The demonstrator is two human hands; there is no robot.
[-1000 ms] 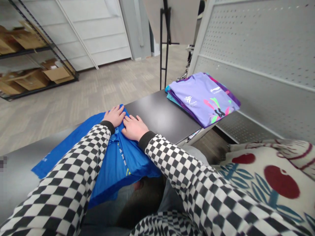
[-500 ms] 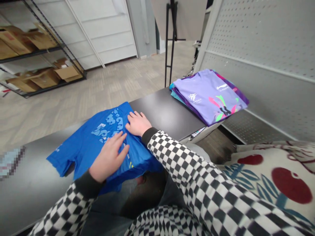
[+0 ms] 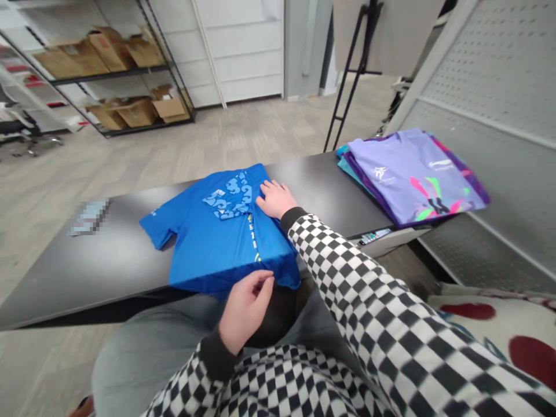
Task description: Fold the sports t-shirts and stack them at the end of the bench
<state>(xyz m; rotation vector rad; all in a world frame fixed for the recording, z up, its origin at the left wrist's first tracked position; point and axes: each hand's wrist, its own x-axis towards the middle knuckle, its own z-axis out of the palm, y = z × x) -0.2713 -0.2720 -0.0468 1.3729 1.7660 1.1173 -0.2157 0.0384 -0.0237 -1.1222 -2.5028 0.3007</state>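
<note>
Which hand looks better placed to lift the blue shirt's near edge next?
Left, most likely. The left hand has its fingertips right by the near edge of the blue shirt, while the right hand rests farther up, on the shirt's far side.

Right hand (image 3: 278, 200) on the blue shirt (image 3: 208, 246), left hand (image 3: 245, 307) at its near edge, stack of folded shirts (image 3: 402, 168) to its right

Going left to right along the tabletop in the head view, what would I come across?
Pale, pixelated item → blue T-shirt → stack of folded T-shirts.
</note>
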